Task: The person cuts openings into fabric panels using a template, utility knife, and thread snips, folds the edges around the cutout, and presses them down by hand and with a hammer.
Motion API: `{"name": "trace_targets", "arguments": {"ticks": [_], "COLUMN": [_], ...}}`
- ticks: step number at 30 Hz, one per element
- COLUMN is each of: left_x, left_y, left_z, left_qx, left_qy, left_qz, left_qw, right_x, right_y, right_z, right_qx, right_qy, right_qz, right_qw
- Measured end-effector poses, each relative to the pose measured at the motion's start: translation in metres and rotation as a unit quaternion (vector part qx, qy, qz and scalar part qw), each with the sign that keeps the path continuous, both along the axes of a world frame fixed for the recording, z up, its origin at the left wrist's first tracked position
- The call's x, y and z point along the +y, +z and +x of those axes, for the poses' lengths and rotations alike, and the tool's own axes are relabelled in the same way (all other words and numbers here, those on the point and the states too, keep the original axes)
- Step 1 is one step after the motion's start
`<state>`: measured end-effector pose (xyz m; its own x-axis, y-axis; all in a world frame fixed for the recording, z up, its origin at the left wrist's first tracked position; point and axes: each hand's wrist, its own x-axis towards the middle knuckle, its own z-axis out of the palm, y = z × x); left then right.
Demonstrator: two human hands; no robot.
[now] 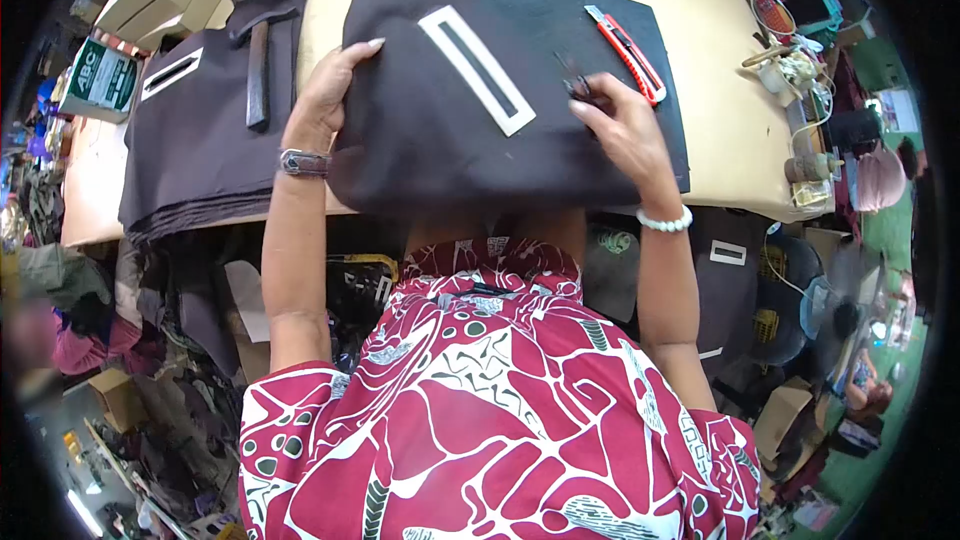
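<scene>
A: What's nearest?
B: Dark sheet (430,140), near edge at near side of counter (740,110). Looks soft, floppy, prob. light & not fragile; best held by opp. edges so it doesn't sag.
A: Hands?
B: L hand (326,92) pinches its left edge, thumb on top, fingers hidden. R hand (630,128), over its right part, grips small dark tool (575,87); blurred, can't tell type.
A: Further?
B: White frame (517,122) on sheet, approx. mid. Red cutter (632,58) on black mat (560,2), far right. Hammer (258,75) on sheet stack (205,155), far left.
</scene>
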<state>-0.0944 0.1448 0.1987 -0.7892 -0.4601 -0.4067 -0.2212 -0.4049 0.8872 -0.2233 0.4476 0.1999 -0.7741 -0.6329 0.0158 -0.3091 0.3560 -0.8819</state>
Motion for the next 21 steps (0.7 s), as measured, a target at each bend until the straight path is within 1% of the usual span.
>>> {"name": "trace_targets", "arguments": {"ticks": [1, 2, 3, 5, 7, 9, 11, 12, 14, 15, 16, 20, 21], "left_x": [-0.002, 0.001, 0.005, 0.019, 0.026, 0.035, 0.051, 0.059, 0.059, 0.059, 0.059, 0.073, 0.076], "left_y": [-0.01, -0.02, -0.024, -0.025, -0.033, -0.032, -0.01, 0.003, -0.003, -0.007, -0.01, -0.004, -0.005], "left_z": [0.0, -0.002, -0.004, -0.006, -0.007, -0.008, -0.004, 0.0, 0.001, 0.002, 0.001, 0.005, 0.004], "left_qx": [0.016, 0.033, 0.051, 0.033, 0.036, 0.068, 0.1, 0.073, 0.012, -0.018, -0.042, 0.017, 0.028], "left_qy": [0.006, 0.011, 0.015, 0.011, 0.009, 0.008, 0.004, -0.018, -0.059, -0.078, -0.068, -0.04, -0.036], "left_qz": [0.058, 0.115, 0.171, 0.185, 0.216, 0.214, 0.222, 0.221, 0.091, 0.024, 0.018, 0.007, 0.033], "left_qw": [0.998, 0.993, 0.984, 0.982, 0.976, 0.974, 0.97, 0.972, 0.994, 0.997, 0.997, 0.999, 0.998], "right_x": [-0.017, -0.036, -0.052, -0.07, -0.073, -0.065, -0.057, -0.054, -0.048, -0.047, -0.049, -0.049, -0.048], "right_y": [0.002, -0.001, -0.004, -0.011, -0.023, -0.024, -0.027, -0.027, -0.023, -0.022, -0.023, -0.023, -0.022], "right_z": [0.001, 0.007, 0.013, 0.02, 0.029, 0.041, 0.049, 0.051, 0.058, 0.061, 0.063, 0.063, 0.064], "right_qx": [-0.008, -0.101, -0.193, -0.284, -0.326, -0.335, -0.33, -0.326, -0.312, -0.305, -0.279, -0.298, -0.302], "right_qy": [0.048, 0.058, 0.067, 0.067, 0.057, 0.002, -0.005, -0.009, -0.017, -0.019, -0.044, -0.043, -0.043], "right_qz": [-0.015, -0.089, -0.161, -0.162, -0.167, -0.175, -0.181, -0.185, -0.182, -0.18, -0.173, -0.19, -0.186], "right_qw": [0.999, 0.989, 0.966, 0.943, 0.929, 0.926, 0.927, 0.927, 0.933, 0.935, 0.943, 0.934, 0.934]}}
